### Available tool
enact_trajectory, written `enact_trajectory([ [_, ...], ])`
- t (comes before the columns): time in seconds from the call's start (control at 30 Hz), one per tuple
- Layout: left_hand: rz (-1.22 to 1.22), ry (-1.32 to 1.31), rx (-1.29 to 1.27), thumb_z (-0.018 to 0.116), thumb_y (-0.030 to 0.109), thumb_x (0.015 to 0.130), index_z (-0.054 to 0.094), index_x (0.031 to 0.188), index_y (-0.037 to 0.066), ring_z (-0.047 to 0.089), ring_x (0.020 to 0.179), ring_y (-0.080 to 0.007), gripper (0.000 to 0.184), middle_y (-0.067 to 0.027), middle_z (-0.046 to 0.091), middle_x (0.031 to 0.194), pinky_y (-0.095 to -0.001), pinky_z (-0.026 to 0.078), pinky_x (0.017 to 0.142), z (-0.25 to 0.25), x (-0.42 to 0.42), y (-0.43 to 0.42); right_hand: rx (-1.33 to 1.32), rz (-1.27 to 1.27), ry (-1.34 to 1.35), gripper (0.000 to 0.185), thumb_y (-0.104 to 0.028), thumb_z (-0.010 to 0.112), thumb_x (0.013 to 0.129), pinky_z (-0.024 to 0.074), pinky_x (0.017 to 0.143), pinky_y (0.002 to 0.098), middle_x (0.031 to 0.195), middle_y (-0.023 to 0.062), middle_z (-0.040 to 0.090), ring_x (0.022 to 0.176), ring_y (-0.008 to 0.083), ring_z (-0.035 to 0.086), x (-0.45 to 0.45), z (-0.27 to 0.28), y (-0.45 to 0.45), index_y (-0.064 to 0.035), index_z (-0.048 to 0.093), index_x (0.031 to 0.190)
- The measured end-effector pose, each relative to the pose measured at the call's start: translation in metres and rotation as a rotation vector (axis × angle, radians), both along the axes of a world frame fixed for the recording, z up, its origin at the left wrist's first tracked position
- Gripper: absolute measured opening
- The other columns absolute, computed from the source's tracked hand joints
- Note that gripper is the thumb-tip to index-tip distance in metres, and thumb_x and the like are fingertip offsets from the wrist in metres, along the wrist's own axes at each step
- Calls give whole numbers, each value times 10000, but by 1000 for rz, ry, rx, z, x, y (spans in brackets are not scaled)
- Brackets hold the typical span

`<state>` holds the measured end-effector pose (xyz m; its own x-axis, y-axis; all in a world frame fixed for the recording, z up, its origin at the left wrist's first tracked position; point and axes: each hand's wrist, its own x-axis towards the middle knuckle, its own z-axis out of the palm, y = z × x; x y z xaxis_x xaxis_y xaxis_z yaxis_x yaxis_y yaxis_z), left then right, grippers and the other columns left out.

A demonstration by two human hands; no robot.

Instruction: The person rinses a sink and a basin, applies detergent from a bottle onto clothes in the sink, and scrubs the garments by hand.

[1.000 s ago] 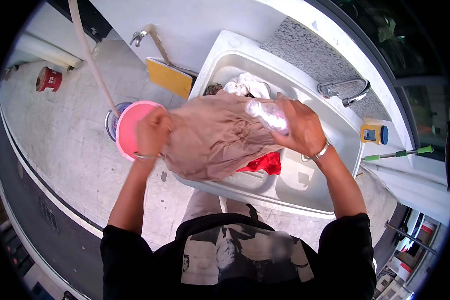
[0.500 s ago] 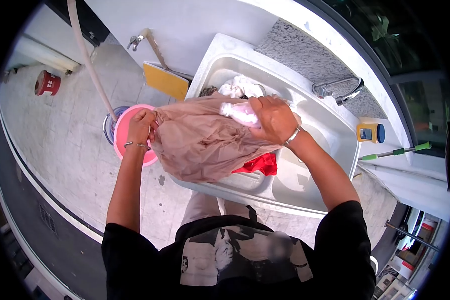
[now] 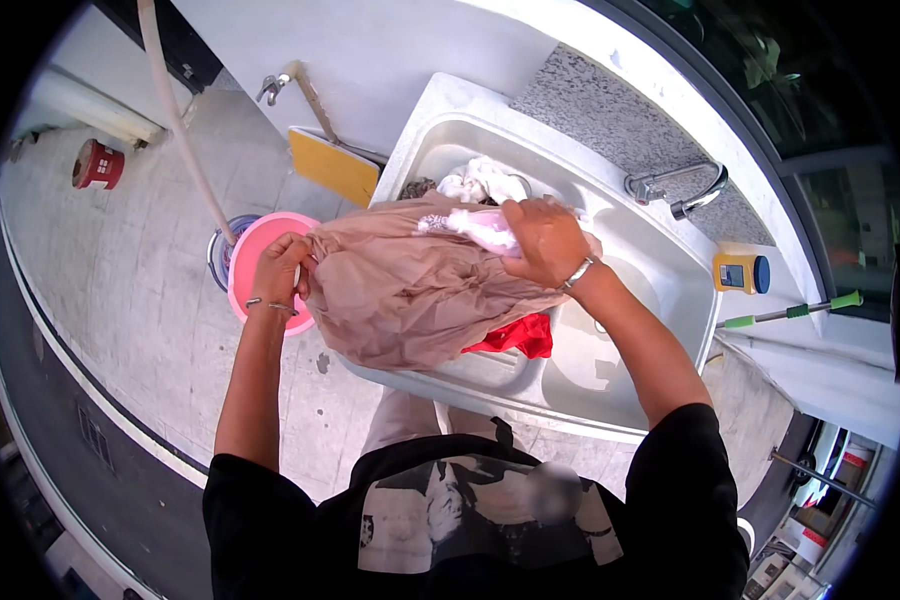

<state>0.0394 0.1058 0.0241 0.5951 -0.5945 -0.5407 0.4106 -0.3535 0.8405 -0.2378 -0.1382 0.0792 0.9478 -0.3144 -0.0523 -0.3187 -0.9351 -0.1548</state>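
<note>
The left hand (image 3: pixel 284 268) pinched the left edge of a wrinkled, brownish-pink fabric cloth (image 3: pixel 400 285), which stretched rightward from that hand across a white rectangular sink (image 3: pixel 625 285). The right hand (image 3: pixel 550 242) gripped a translucent plastic bottle (image 3: pixel 487 231), which jutted leftward over the cloth's upper part; contact between them was unclear.

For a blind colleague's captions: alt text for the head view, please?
A person's left hand pinches a brown cloth draped across a white sink, while the right hand holds a pale bottle sideways over the cloth; a pink basin is nearby.
</note>
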Motion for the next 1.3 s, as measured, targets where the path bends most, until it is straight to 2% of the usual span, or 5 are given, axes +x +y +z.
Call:
enact_trajectory([
  [0.63,-5,34,-16,576,167,868,588,807,72,405,363,-97,114,-33,583,640,-234,313,308,-1,0,14,-59,-240,46,610,-283,725,647,500,711,412,899,173,615,826,325,608,-99,-22,-49,-19,488,1143],
  [0.77,-37,36,-6,565,153,868,587,821,71,410,368,-97,97,-41,587,654,-240,317,307,-6,1,14,-28,-211,-119,524,-270,722,645,501,702,411,871,156,604,826,323,605,-95,-17,-41,-30,505,1058],
  [1.03,-59,43,22,555,149,858,579,826,78,422,395,-95,82,-26,572,662,-238,336,328,0,-4,17,-74,-379,101,483,-268,705,640,510,685,410,861,143,611,794,324,608,-129,-39,-56,-47,494,1013],
  [1.17,-56,39,19,552,145,857,579,830,78,422,396,-93,77,-24,569,662,-237,336,329,1,-7,17,-56,-260,-71,499,-257,699,647,507,697,405,865,148,612,800,317,608,-115,-25,-44,-34,497,1045],
  [1.3,-65,54,23,548,144,867,579,834,78,425,399,-92,80,-24,576,681,-234,337,327,2,-9,16,-40,-320,28,501,-276,693,660,506,707,400,876,141,611,818,318,606,-106,-32,-45,-32,496,1050],
])
